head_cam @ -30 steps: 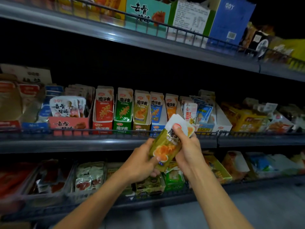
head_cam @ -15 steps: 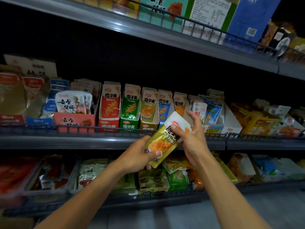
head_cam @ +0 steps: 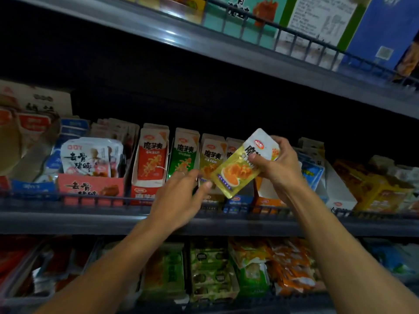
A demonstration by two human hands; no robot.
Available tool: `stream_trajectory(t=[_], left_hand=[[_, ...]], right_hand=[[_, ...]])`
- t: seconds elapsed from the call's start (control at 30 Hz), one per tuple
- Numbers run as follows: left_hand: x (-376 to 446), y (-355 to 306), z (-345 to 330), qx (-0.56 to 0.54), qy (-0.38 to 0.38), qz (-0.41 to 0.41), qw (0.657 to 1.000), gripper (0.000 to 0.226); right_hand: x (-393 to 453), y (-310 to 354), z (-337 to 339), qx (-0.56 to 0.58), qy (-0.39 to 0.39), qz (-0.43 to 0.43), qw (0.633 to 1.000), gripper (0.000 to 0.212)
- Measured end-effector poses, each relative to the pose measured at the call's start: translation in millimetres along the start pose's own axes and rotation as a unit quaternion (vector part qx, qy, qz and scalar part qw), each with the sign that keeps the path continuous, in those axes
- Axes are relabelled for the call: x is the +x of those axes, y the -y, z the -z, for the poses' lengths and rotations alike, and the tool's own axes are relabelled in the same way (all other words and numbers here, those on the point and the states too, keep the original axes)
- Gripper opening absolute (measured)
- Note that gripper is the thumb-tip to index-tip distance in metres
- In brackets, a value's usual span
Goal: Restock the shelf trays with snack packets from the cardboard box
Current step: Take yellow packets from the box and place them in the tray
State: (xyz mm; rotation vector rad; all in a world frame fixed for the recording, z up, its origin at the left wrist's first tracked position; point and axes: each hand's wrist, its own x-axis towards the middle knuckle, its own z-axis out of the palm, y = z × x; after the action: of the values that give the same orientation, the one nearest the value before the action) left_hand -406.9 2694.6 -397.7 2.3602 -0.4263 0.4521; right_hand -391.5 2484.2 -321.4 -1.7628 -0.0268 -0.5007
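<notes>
My right hand (head_cam: 280, 168) grips the white top of a stack of yellow snack packets (head_cam: 235, 171), held tilted in front of the middle shelf. My left hand (head_cam: 181, 196) is just left of the stack, fingers loosely spread, its fingertips near the stack's lower left edge; whether they touch it is unclear. Behind the packets stands the yellow display tray (head_cam: 210, 155) with matching packets, between a green tray (head_cam: 184, 155) and a blue tray (head_cam: 238, 203). A red tray (head_cam: 150, 164) stands further left. The cardboard box is out of view.
A wire rail (head_cam: 90, 200) runs along the middle shelf's front edge. Pink trays of white pouches (head_cam: 90, 162) sit at the left, yellow boxes (head_cam: 376, 189) at the right. The upper shelf (head_cam: 204, 41) holds large cartons. The lower shelf carries trays of green and orange packets (head_cam: 249, 268).
Both hands rose with the packets from below the rail to in front of the yellow tray. My left hand let go of the stack's lower end and opened.
</notes>
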Motion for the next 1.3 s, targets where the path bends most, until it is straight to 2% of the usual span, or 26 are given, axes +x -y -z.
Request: stream_trajectory(t=[0.1,0.17,0.3,0.43,0.53,0.63,0.8,0.87,1.13,1.3], left_hand=[[17,16,-3,0.177,0.046,-0.065,0.981,0.046],[24,21,-9,0.231,0.084,-0.079,0.966,0.046],[29,32,-20,0.216,0.094,-0.084,0.968,0.038],[29,40,-26,0.165,0.095,-0.084,0.978,0.033],[29,41,-27,0.14,0.096,-0.076,0.983,0.031],[28,41,-24,0.124,0.101,-0.074,0.984,0.029],[28,41,-22,0.092,0.101,-0.072,0.988,0.028],[28,41,-22,0.088,0.1,-0.072,0.988,0.028],[30,40,-21,0.101,0.107,-0.074,0.986,0.03],[29,39,-18,0.059,0.108,-0.068,0.99,0.05]], right_hand=[[33,-10,-13,0.004,-0.016,0.0,1.0,0.052],[50,-18,-28,-0.005,-0.013,-0.001,1.0,0.047],[67,-35,-52,-0.071,0.019,0.021,0.997,0.041],[74,-52,-64,-0.183,0.099,0.074,0.975,0.041],[78,-59,-72,-0.294,0.14,0.099,0.94,0.058],[82,-62,-74,-0.396,0.151,0.13,0.896,0.053],[84,-52,-67,-0.587,0.124,0.205,0.773,0.073],[85,-48,-70,-0.614,0.105,0.235,0.746,0.074],[88,-49,-77,-0.631,0.083,0.215,0.74,0.083],[83,-44,-76,-0.602,0.093,0.196,0.768,0.085]])
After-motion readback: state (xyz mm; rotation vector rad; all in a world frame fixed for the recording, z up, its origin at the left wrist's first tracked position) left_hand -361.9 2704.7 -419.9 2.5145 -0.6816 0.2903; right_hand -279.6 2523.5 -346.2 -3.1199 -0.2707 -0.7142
